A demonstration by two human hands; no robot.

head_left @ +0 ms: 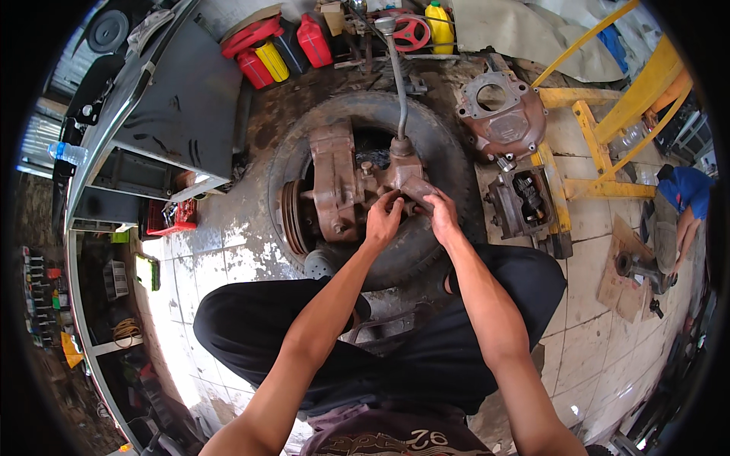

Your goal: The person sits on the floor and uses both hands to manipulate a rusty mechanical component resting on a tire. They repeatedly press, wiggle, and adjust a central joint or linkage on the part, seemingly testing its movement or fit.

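A rusty brown gearbox (334, 178) with a pulley (293, 216) on its left side rests on a large tire (449, 152) lying flat on the floor. From its right part rises a long gear lever (400, 83), bent near its knob. My left hand (385, 219) is at the near side of the housing, its fingers curled together against the metal; whatever they pinch is too small to make out. Close by on the right, my right hand (441, 213) grips the edge of the brown casing under the lever, thumb on top. Its lower fingers are partly hidden.
Right of the tire lie a bell housing (506, 114) and an open gear case (523, 201), beside a yellow steel frame (601, 144). A grey metal desk (179, 106) stands left. Oil jugs (312, 42) line the back. Far right, another person's arm (686, 235) reaches toward a metal part (642, 266) on cardboard.
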